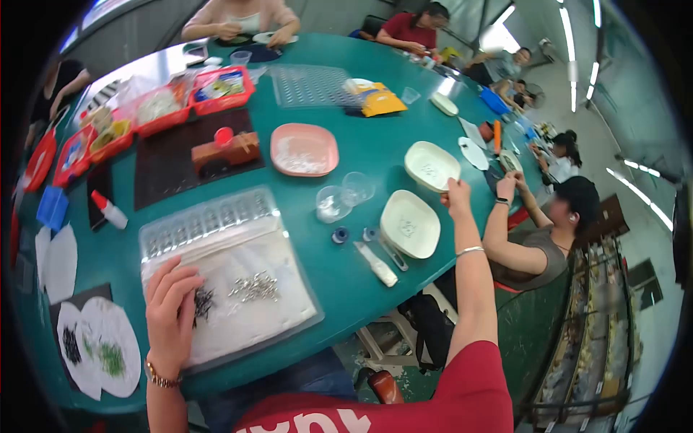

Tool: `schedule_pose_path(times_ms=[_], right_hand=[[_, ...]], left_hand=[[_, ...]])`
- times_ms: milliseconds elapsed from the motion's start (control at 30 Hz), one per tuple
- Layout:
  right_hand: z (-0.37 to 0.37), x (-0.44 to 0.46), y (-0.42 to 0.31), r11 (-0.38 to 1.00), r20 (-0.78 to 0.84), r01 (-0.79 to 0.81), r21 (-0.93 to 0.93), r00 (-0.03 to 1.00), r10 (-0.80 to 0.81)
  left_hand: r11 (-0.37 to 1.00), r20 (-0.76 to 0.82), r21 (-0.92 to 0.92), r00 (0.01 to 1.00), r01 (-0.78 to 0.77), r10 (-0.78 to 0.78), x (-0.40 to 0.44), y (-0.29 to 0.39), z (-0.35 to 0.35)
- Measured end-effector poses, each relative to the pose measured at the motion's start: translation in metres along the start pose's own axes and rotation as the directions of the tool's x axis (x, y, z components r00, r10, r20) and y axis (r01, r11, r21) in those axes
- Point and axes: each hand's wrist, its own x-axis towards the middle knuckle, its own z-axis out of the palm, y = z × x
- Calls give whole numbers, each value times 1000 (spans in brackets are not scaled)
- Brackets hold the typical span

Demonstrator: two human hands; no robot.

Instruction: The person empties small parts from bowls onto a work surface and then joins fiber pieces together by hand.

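My left hand (170,307) rests at the left side of a clear plastic tray (307,292) lined with white cloth (238,332). Its fingers are loosely bent and apart, with nothing visible in them. Beside the fingertips lies a pile of thin black pieces (204,303); to its right is a heap of small silvery metal pieces (254,286). Stretched far to the right, my right hand (456,196) has its fingers closed at the rim of a cream bowl (422,155) with small pieces inside. A second cream bowl (426,242) sits just in front of it.
Tweezers (393,254), a white tube (377,265), small spools (340,234) and clear cups (333,206) lie mid-table. Behind them is a pink dish (304,149). Red baskets (222,90) stand far left, near a glue bottle (110,210). A co-worker (530,252) sits close on the right.
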Motion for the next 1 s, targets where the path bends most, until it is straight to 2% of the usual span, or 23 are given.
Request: schedule_pose_path(times_ms=[100,167,233,333,433,467,500,567,633,700,733,833,900,1000], right_hand=[[6,8,10,996,37,-60,-59,997,62],[10,13,18,994,48,-8,-111,999,14],[15,12,17,994,39,-21,-104,999,26],[17,10,14,958,81,57,-280,996,-36],[11,14,11,845,120,151,-513,987,-103],[12,13,10,803,59,138,-580,990,-127],[13,15,15,724,-15,211,-656,956,-292],[16,24,29,524,-111,291,-801,787,-607],[17,17,5,623,-26,375,-687,844,-536],[41,15,-14,715,105,552,-430,817,-567],[62,-1,-38,765,201,568,-304,823,-531],[125,-79,-105,742,528,656,-137,682,-506],[163,-112,-129,656,705,741,-145,542,-457],[214,-113,-123,670,809,719,-186,499,-311]], left_hand=[[1000,8,8,1000,10,-10,0,0,1],[1000,13,2,1000,21,-21,1,-1,3],[999,24,-7,999,43,-43,0,-2,3],[998,26,-17,997,67,-67,0,0,2],[999,20,-5,999,49,-49,1,1,0],[999,17,3,999,37,-37,2,2,-1],[999,15,5,999,33,-33,2,2,-1],[1000,11,8,1000,23,-23,1,2,-1],[1000,12,3,1000,-18,18,2,0,-1],[1000,1,-3,1000,-12,12,1,2,-3],[1000,-16,8,1000,-26,26,2,4,-4],[997,-32,36,998,-61,63,0,-1,-4],[998,-45,30,997,-63,64,0,-2,-5],[997,-50,19,996,-71,72,0,-3,-4]])
